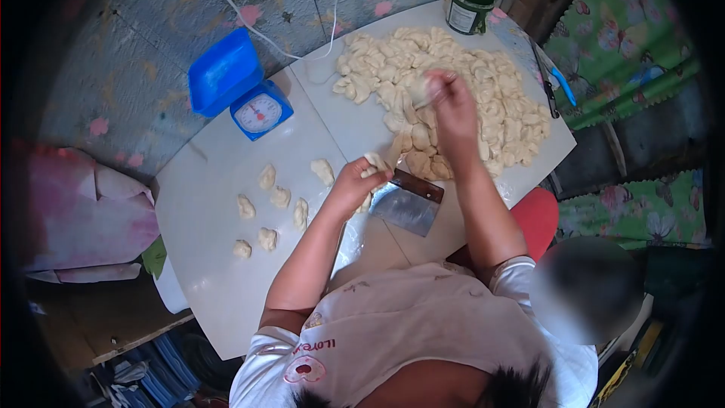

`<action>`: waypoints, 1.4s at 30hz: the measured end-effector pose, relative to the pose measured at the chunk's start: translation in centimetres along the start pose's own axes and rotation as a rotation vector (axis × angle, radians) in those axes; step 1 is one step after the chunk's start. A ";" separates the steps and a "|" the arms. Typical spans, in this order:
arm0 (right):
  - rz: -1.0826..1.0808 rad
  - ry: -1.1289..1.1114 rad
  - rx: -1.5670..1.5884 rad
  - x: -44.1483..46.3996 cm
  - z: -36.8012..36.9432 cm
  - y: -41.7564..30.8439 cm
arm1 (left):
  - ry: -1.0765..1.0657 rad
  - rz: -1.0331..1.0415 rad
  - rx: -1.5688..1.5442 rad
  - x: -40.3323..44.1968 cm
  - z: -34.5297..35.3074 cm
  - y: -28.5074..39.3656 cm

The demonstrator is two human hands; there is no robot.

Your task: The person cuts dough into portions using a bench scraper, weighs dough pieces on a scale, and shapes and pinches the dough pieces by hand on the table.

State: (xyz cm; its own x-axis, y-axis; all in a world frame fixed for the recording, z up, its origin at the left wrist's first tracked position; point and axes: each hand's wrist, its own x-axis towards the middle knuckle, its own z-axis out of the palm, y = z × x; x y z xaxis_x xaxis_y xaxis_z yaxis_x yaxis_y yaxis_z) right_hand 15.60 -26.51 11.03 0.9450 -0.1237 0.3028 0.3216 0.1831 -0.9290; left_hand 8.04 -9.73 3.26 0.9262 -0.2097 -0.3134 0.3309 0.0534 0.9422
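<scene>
My left hand [352,188] is closed around a piece of dough [373,160] above the near part of the table. Just right of it lies a dough scraper [406,207] with a wide metal blade and a dark wooden handle. My right hand [453,98] is raised over the large dough pile [502,94], its fingers pinched on a pale piece of dough [420,92] that is smeared by motion. Several separate dough lumps [267,239] rest on the left side of the table. Browner dough pieces [427,165] sit at the pile's near edge.
A blue kitchen scale [261,112] with a tilted blue pan [224,72] stands at the back left. Behind the pile is a dark green tub [470,7]. A knife [545,85] and a blue-handled tool [563,86] lie along the table's right edge.
</scene>
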 end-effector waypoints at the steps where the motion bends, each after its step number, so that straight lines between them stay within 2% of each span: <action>1: 0.085 -0.019 0.006 1.8 -1.1 0.2 | 0.004 0.001 0.000 0.6 -0.4 -0.1; 3: 0.167 -0.036 0.015 4.7 -2.7 0.9 | 0.148 0.191 0.260 2.4 -1.5 -0.5; 4: 0.285 -0.151 -0.118 5.8 -3.0 1.8 | 0.268 0.315 0.635 3.1 -1.9 0.2; 5: 0.402 -0.268 -0.253 6.5 -3.1 2.7 | 0.271 0.318 0.636 3.8 -1.8 0.5; 6: 0.395 -0.393 -0.533 6.9 -3.2 3.7 | 0.329 0.418 0.784 4.5 -1.3 0.9; 7: 0.388 -0.399 -0.533 6.6 -3.7 6.1 | 0.390 0.519 0.931 5.4 -1.0 1.3; 8: 0.109 -0.618 -0.896 6.0 -4.5 9.3 | 0.276 0.342 1.036 6.3 -0.7 1.8; 9: -0.199 -0.823 -1.248 5.8 -4.8 10.8 | 0.284 0.348 1.035 6.9 -0.2 1.9; 10: -0.208 -0.822 -1.250 5.9 -4.5 10.2 | 0.248 0.284 1.141 7.5 0.4 1.8; 12: 0.025 -0.790 -1.205 5.6 -4.0 9.3 | 0.241 0.194 1.289 8.6 1.3 1.3; 13: 0.031 -0.787 -1.205 6.0 -4.6 10.1 | 0.235 0.193 1.290 9.0 1.4 1.4; 15: 0.096 -0.648 -0.865 7.3 -6.2 12.5 | 0.246 0.096 1.371 9.7 1.5 1.6; 16: 0.263 -0.543 -0.797 7.2 -5.8 10.6 | 0.244 0.098 1.374 9.6 1.3 1.5; 17: 0.260 -0.541 -0.796 7.1 -5.8 9.5 | 0.216 0.145 1.375 9.4 0.8 1.3; 19: 0.460 -0.098 -0.212 7.1 -5.8 7.8 | 0.197 0.195 1.376 9.4 -0.6 1.3; 20: 0.459 -0.102 -0.213 7.2 -5.7 6.5 | 0.173 0.219 1.268 9.3 -1.5 1.4; 22: 0.295 -0.032 0.310 7.3 -5.6 3.8 | 0.148 0.239 1.161 8.4 -2.6 2.3; 23: 0.298 -0.029 0.311 7.0 -5.3 2.1 | 0.129 0.226 0.766 7.1 -2.6 4.2; 25: 0.178 -0.114 0.639 6.2 -4.1 -1.4 | 0.091 0.185 -0.020 4.9 -2.9 7.0; 26: 0.178 -0.116 0.644 5.6 -3.4 -2.9 | 0.094 0.186 -0.017 4.3 -3.6 7.0; 28: 0.163 -0.287 0.770 4.2 -1.8 -4.8 | -0.246 0.265 -0.657 2.9 -4.8 6.8; 29: 0.165 -0.304 0.775 3.3 -1.2 -4.4 | -0.235 0.278 -0.657 1.8 -4.5 7.0; 31: 0.262 -0.414 0.541 1.7 0.2 -2.7 | -0.148 0.139 -0.801 -0.5 -3.1 7.1; 33: 0.284 -0.668 -0.093 -0.6 2.6 -2.4 | -0.192 0.106 -0.880 -1.8 -2.7 4.5; 34: 0.277 -0.699 -0.091 -1.6 3.2 -1.8 | -0.223 0.100 -0.890 -2.5 -2.5 2.9; 36: -0.018 -1.031 -0.387 -3.1 4.2 -0.4 | -0.109 0.047 -0.831 -3.8 -2.9 -0.5; 37: -0.019 -1.058 -0.380 -3.2 4.8 -0.3 | -0.068 0.002 -0.831 -4.7 -3.3 -1.0; 39: 0.500 -0.814 0.097 -2.9 5.3 0.0 | -0.001 0.044 -0.867 -6.4 -4.1 -1.9; 40: 0.580 -0.800 0.420 -2.8 5.5 0.9 | 0.044 0.079 -0.887 -7.3 -4.4 -2.0; 42: 0.610 -0.797 0.396 -2.1 7.4 2.0 | 0.060 0.136 -0.900 -9.2 -5.2 -1.9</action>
State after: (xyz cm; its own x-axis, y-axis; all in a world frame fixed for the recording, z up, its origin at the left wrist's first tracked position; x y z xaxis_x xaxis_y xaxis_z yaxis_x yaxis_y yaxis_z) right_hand 14.75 -18.64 10.10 0.6731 0.7396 -0.0040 -0.3556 0.3188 -0.8786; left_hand -0.15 -2.82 3.73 0.9671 -0.0962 -0.2354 0.2108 0.8210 0.5305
